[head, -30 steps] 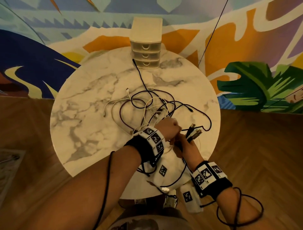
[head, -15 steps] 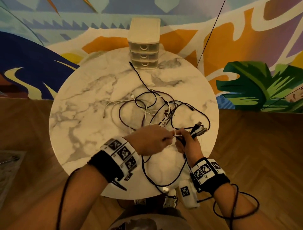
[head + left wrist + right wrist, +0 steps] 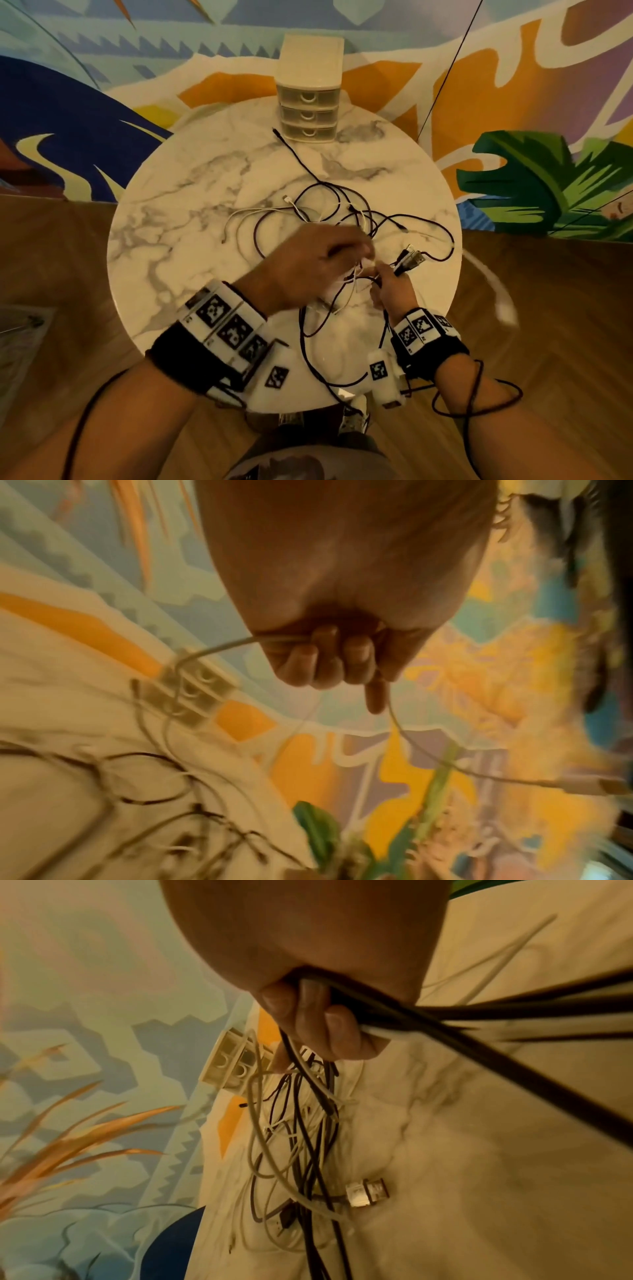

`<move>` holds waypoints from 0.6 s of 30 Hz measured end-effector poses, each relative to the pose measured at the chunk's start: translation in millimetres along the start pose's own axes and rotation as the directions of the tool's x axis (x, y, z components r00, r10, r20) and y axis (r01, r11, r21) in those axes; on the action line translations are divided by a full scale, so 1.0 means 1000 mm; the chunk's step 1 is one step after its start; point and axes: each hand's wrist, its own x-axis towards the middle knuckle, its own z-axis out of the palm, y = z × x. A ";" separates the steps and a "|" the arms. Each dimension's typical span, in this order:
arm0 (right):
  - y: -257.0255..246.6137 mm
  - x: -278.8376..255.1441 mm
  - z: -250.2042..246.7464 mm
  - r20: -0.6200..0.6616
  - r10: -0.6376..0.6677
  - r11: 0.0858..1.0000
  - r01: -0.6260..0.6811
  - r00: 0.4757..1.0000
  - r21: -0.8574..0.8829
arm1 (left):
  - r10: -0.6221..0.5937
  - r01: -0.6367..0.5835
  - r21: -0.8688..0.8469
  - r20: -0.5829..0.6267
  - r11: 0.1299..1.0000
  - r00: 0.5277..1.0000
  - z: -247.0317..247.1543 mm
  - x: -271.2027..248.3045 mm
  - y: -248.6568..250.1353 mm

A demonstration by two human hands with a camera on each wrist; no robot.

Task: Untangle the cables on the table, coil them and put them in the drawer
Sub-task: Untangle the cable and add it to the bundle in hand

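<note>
A tangle of black and white cables (image 3: 346, 219) lies on the round marble table (image 3: 178, 246). My left hand (image 3: 318, 263) is raised over the table's near right part, fingers curled round a thin white cable (image 3: 236, 643) that loops out both sides of the fist. Just right of it, my right hand (image 3: 390, 287) grips a bundle of black cables and a white one (image 3: 394, 1020), plug ends (image 3: 411, 258) sticking out past the fingers. One black cable (image 3: 298, 154) runs toward the small three-drawer unit (image 3: 308, 99) at the table's far edge, all drawers closed.
A painted mural wall stands right behind the table and the drawer unit. Wooden floor surrounds the table on the left, right and near sides. Black sensor cords hang from both wristbands, one looped by my right forearm (image 3: 479, 394).
My left hand has drawn back toward me and lifted, pulling the white cable away from the right hand. The right hand has stayed in place with its bundle.
</note>
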 end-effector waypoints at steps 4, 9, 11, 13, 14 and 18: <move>-0.003 -0.007 -0.013 0.016 -0.015 0.996 0.014 1.000 0.092 | -0.239 0.290 0.089 -0.368 0.953 0.899 -0.029 0.007 -0.071; 0.002 -0.012 -0.044 -0.010 -0.060 0.981 0.061 0.998 0.183 | -0.423 0.703 0.238 -0.655 0.671 0.625 -0.058 -0.005 -0.163; -0.001 -0.019 -0.051 0.001 -0.070 0.971 0.068 0.998 0.229 | -0.374 0.738 0.308 -0.708 0.600 0.599 -0.041 -0.005 -0.159; -0.004 -0.024 -0.053 0.006 -0.089 0.963 0.084 0.996 0.256 | -0.206 0.508 0.402 -0.593 0.761 0.778 0.001 -0.005 -0.133; -0.006 -0.025 -0.054 0.007 -0.102 0.960 0.097 0.995 0.262 | -0.138 0.321 0.450 -0.393 0.833 0.909 0.031 -0.008 -0.115; -0.013 -0.027 -0.057 -0.007 -0.134 0.954 0.131 0.991 0.268 | -0.123 -0.308 0.590 0.576 0.746 0.808 0.125 -0.046 -0.084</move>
